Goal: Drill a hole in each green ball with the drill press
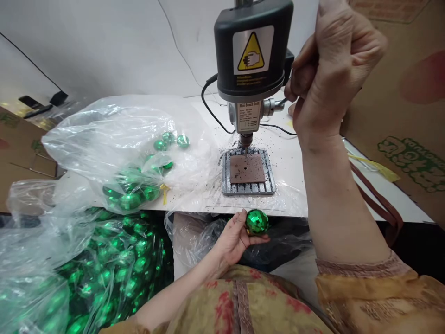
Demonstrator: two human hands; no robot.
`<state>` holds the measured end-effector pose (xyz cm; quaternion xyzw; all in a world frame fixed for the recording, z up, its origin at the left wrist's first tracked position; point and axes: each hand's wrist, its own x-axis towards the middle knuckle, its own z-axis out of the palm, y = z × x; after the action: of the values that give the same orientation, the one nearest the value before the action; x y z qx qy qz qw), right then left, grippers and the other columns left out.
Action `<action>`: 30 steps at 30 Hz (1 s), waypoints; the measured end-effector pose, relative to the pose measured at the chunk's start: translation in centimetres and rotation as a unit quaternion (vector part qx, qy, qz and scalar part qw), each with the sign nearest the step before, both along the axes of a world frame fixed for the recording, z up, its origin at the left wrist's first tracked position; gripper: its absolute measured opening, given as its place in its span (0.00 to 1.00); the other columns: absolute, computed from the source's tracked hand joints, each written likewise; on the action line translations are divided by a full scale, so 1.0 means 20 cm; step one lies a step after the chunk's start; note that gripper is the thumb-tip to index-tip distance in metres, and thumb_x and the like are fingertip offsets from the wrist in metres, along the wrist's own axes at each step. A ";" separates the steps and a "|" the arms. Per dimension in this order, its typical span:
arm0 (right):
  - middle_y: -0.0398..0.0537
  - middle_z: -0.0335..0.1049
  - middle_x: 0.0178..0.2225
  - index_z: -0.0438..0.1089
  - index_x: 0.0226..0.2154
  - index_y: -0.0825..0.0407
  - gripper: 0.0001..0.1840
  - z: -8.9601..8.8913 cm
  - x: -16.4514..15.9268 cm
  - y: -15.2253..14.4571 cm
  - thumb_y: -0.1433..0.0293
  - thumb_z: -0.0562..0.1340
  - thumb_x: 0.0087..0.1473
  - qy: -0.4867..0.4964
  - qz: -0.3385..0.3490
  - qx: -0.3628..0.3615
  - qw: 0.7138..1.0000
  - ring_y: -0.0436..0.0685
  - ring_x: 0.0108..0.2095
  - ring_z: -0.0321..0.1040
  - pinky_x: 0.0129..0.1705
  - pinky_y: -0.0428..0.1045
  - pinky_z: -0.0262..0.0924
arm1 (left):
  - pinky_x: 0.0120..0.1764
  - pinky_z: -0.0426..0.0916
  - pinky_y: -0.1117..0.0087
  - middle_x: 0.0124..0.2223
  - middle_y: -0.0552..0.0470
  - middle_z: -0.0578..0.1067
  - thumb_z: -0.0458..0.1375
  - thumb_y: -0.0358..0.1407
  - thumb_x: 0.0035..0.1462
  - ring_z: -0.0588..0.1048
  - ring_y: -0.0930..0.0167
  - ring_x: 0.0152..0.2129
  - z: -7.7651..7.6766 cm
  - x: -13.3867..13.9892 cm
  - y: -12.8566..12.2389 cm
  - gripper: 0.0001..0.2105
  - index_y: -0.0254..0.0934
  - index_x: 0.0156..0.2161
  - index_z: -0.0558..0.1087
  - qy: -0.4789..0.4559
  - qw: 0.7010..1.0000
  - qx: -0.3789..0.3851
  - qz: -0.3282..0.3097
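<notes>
A shiny green faceted ball (257, 221) rests in the fingers of my left hand (235, 239), just below the table's front edge. My right hand (328, 69) is raised and closed around the feed lever (281, 104) of a mini bench drill (253, 55); much of the lever is hidden by my fingers. Below the chuck (245, 140), a brown square plate (239, 174) with a small dark hole lies on the drill's slotted metal base (227, 188). Dark shavings are scattered over the plate and base.
Several green balls (130, 200) lie in a clear plastic bag (86, 134) on the white table (288, 167). A larger bag of green balls (121, 264) stands at lower left. Cardboard boxes flank the table, one (392, 106) at right. A black cable (210, 109) runs behind the drill.
</notes>
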<state>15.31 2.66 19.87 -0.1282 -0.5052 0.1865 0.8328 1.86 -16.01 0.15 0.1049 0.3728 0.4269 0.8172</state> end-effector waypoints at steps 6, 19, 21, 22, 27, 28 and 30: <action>0.35 0.52 0.10 0.66 0.12 0.51 0.22 0.00 0.01 -0.01 0.57 0.65 0.48 -0.001 0.021 -0.013 1.000 0.44 0.11 0.46 0.16 0.48 0.35 | 0.37 0.80 0.60 0.37 0.37 0.80 0.56 0.48 0.66 0.81 0.64 0.27 0.00 0.00 0.00 0.23 0.23 0.43 0.74 -0.039 0.997 -0.058 -0.040; 0.34 0.51 0.09 0.63 0.13 0.50 0.23 0.00 0.01 0.01 0.51 0.64 0.43 -0.001 -0.003 -0.009 1.000 0.44 0.10 0.45 0.14 0.48 0.35 | 0.38 0.78 0.59 0.33 0.43 0.78 0.59 0.48 0.64 0.81 0.63 0.28 -0.02 0.01 -0.01 0.20 0.27 0.43 0.73 -0.037 0.992 -0.116 -0.042; 0.34 0.50 0.10 0.64 0.13 0.50 0.23 0.00 0.00 0.01 0.50 0.63 0.43 -0.009 -0.009 -0.020 1.000 0.43 0.10 0.46 0.14 0.46 0.37 | 0.40 0.78 0.58 0.33 0.44 0.78 0.61 0.48 0.62 0.81 0.63 0.28 -0.03 0.01 -0.01 0.20 0.28 0.44 0.73 -0.035 0.991 -0.117 -0.048; 0.33 0.51 0.10 0.64 0.13 0.50 0.23 0.00 0.00 0.01 0.50 0.63 0.43 -0.010 -0.012 -0.021 1.000 0.43 0.10 0.46 0.14 0.46 0.37 | 0.40 0.78 0.58 0.33 0.44 0.78 0.62 0.48 0.61 0.81 0.63 0.28 -0.04 0.01 -0.01 0.20 0.28 0.44 0.73 -0.034 0.991 -0.116 -0.052; 0.34 0.52 0.09 0.63 0.12 0.51 0.24 0.00 0.00 0.01 0.52 0.64 0.44 0.001 -0.001 0.001 1.000 0.43 0.10 0.46 0.15 0.47 0.34 | 0.42 0.78 0.55 0.34 0.44 0.78 0.63 0.47 0.61 0.81 0.62 0.29 -0.05 0.01 -0.03 0.21 0.30 0.47 0.72 -0.032 0.992 -0.114 -0.049; 0.34 0.52 0.10 0.63 0.12 0.51 0.23 0.00 0.00 0.01 0.53 0.64 0.45 0.000 0.000 0.004 1.000 0.43 0.10 0.47 0.15 0.47 0.34 | 0.42 0.78 0.55 0.34 0.44 0.78 0.63 0.47 0.61 0.81 0.62 0.29 -0.06 0.01 -0.03 0.20 0.30 0.48 0.71 -0.034 0.992 -0.116 -0.048; 0.35 0.53 0.10 0.63 0.12 0.51 0.23 0.00 0.00 0.01 0.53 0.64 0.45 0.004 0.001 0.008 1.000 0.44 0.10 0.47 0.15 0.48 0.33 | 0.42 0.78 0.54 0.35 0.44 0.78 0.62 0.46 0.62 0.81 0.61 0.29 -0.06 0.01 -0.03 0.20 0.30 0.49 0.71 -0.041 0.991 -0.121 -0.046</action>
<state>15.35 2.89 19.89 -0.1206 -0.5034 0.1842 0.8355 2.13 -16.66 -1.03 0.0050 0.3830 0.3446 0.8571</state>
